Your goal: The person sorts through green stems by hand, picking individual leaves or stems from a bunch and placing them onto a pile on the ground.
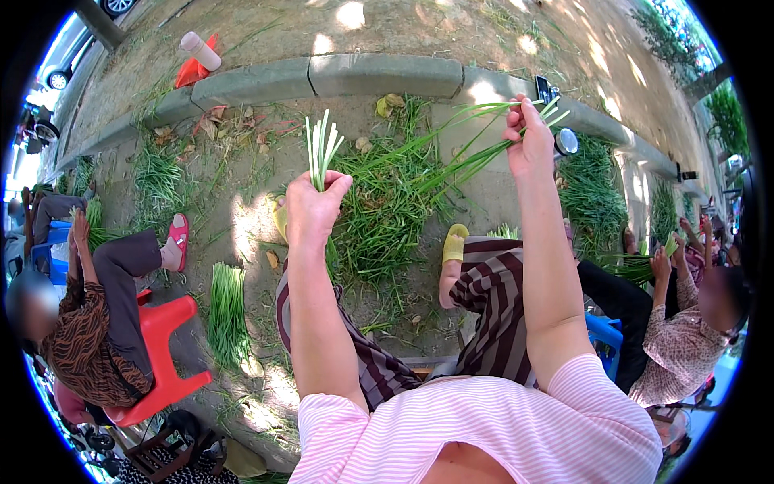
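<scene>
My left hand (pixel 316 208) is closed round a small bunch of garlic chives (pixel 322 143), their pale cut ends pointing up and the green leaves hanging below the fist. Out to the right, my right hand (pixel 528 135) is raised and pinches a few long chive stalks (pixel 477 165) whose green leaves trail down to the left. Between my feet lies a loose heap of chives (pixel 379 214) on the ground. A neat bundle of chives (pixel 227 310) rests to the left of my leg.
A concrete kerb (pixel 383 77) runs across the far side, with a pink bottle (pixel 200 50) and a red bag (pixel 192 74) beyond it. Left, a person sits on a red plastic stool (pixel 165 343). Another person at right handles chives. More chives (pixel 592 189) lie near the kerb.
</scene>
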